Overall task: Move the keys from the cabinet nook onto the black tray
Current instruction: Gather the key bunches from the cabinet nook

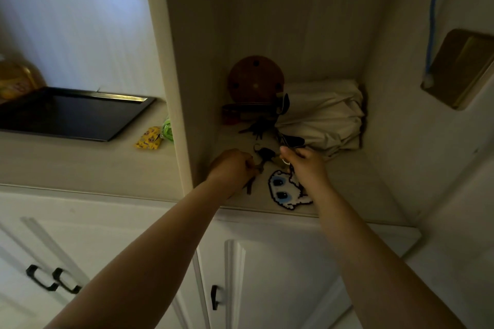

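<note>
Both hands reach into the dim cabinet nook. My left hand [232,168] is closed around a bunch of keys [263,157], with dark key blades sticking out below the fist. My right hand [304,164] pinches a key ring attached to a white pixel-bead charm with blue eyes [283,192], which lies on the nook floor. A second dark bunch of keys [256,127] lies further back. The black tray [72,115] sits on the counter to the left, outside the nook, with nothing on it.
A brown round object [255,79] and a cream cloth bag [323,117] fill the back of the nook. A yellow packet [148,138] and something green lie beside the tray. A vertical cabinet wall [173,75] separates nook and tray. White cupboard doors are below.
</note>
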